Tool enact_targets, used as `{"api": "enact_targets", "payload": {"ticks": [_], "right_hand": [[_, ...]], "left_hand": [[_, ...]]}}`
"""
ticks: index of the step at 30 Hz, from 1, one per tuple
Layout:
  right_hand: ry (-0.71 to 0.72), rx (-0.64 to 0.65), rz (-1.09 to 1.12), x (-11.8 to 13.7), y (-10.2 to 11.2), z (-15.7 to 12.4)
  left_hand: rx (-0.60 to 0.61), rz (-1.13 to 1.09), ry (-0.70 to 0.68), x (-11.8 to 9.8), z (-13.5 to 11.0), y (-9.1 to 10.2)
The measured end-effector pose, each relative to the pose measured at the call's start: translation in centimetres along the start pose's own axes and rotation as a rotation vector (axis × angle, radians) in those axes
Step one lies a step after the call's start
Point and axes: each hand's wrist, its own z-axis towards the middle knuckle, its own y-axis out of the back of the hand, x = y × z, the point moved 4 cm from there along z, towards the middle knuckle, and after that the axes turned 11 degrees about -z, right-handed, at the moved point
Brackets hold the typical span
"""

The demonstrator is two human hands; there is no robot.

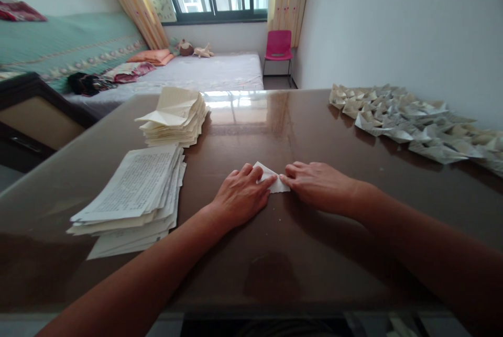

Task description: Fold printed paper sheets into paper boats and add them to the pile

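A small folded piece of white paper point(272, 178) lies on the glossy brown table point(275, 253) in front of me. My left hand point(241, 194) rests flat on its left part, fingers stretched out and pressing down. My right hand point(318, 185) presses on its right edge with the fingers held close together and lying flat. Most of the paper is hidden under the two hands. Both forearms reach in from the near edge.
A stack of printed sheets point(135, 198) lies at the left. Behind it stands a pile of folded papers point(175, 117). Several finished folded paper shapes point(412, 119) line the right side by the wall. A bed point(204, 72) and a pink chair point(278, 46) stand beyond the table.
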Motion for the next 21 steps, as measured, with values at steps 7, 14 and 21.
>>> {"api": "enact_targets", "payload": {"ticks": [7, 14, 21], "right_hand": [[-0.040, -0.074, -0.008, 0.1, 0.2, 0.8], [0.000, -0.235, 0.242, 0.1, -2.4, 2.9], [-0.018, -0.225, 0.177, 0.4, -2.9, 2.9]], "left_hand": [[-0.015, -0.147, 0.014, 1.9, -0.5, 1.0], [0.003, -0.192, 0.417, 7.5, -2.1, 2.7], [0.119, -0.208, 0.441, 7.0, -2.4, 1.7]]}}
